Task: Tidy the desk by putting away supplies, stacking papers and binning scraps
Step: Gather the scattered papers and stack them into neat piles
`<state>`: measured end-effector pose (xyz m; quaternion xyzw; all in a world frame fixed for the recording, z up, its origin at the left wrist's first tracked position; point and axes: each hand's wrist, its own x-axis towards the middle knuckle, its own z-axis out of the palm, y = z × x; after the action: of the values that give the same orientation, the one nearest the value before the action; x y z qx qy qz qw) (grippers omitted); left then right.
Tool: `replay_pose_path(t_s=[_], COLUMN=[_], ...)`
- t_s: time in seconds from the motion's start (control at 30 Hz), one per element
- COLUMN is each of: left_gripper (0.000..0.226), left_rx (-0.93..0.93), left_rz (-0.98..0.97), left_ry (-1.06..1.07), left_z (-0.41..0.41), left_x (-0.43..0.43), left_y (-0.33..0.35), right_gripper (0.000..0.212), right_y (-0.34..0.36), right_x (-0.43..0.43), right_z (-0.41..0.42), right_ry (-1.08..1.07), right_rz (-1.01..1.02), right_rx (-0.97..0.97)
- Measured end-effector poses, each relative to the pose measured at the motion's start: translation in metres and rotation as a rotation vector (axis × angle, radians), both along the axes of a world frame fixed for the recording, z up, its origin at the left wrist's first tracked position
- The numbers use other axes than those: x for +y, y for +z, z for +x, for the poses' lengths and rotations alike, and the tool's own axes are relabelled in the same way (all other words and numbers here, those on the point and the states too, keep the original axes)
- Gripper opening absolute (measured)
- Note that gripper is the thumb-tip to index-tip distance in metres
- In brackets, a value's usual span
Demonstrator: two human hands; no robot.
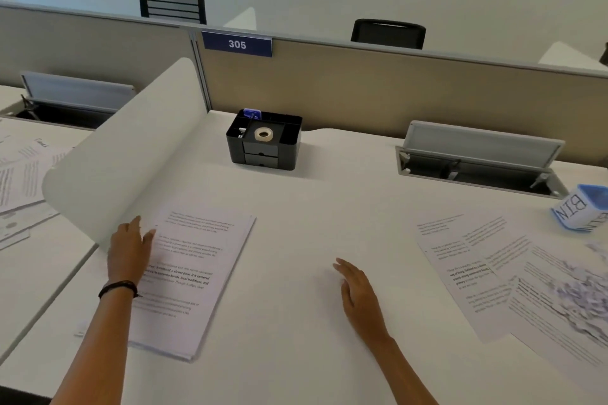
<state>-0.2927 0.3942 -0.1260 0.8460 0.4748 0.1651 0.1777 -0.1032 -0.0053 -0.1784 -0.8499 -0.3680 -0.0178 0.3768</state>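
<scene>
A stack of printed papers (187,276) lies on the white desk (296,214) at the left. My left hand (128,250) rests flat on the stack's left edge, fingers spread, holding nothing. My right hand (358,293) hovers open over the bare desk middle, fingers pointing away from me. Several loose printed sheets (477,273) lie fanned out at the right, with a heap of torn paper scraps (582,299) on top of them. A small blue-rimmed box marked BIN (582,210) stands at the far right. At the back, a black desk organizer (263,141) holds a tape roll (263,134).
A white curved side divider (131,148) rises just left of the stack. A tan partition (362,92) with a 305 sign closes the back. An open cable tray flap (477,158) sits at the back right. More papers (23,174) lie on the neighbouring desk.
</scene>
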Motion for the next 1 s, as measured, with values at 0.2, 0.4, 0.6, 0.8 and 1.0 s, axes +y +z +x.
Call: replay_pose_path(t_s=[0.2,0.4,0.6,0.8,1.0], left_gripper=[0.039,0.037,0.039,0.039,0.046], left_rx=[-0.124,-0.154,-0.116,-0.084,-0.066], left_rz=[0.038,-0.020,-0.104,-0.141,-0.173], left_ry=[-0.207,-0.450,-0.602,-0.747,-0.863], left_z=[0.049,0.106,0.146,0.171,0.194], left_x=[-0.058,-0.132,-0.212,-0.283,-0.346], left_y=[-0.006,-0.026,-0.041,-0.047,-0.047], right_gripper=[0.038,0.044,0.054,0.071,0.078], right_y=[0.015,0.006,0.000,-0.004,-0.001], right_x=[-0.080,-0.169,-0.217,-0.220,-0.196], right_z=[0.044,0.081,0.088,0.078,0.056], right_ry=[-0.332,-0.639,-0.782,-0.706,-0.611], right_rz=[0.012,-0.310,-0.535,-0.570,-0.574], right_rx=[-0.115,-0.016,0.186,0.141,0.052])
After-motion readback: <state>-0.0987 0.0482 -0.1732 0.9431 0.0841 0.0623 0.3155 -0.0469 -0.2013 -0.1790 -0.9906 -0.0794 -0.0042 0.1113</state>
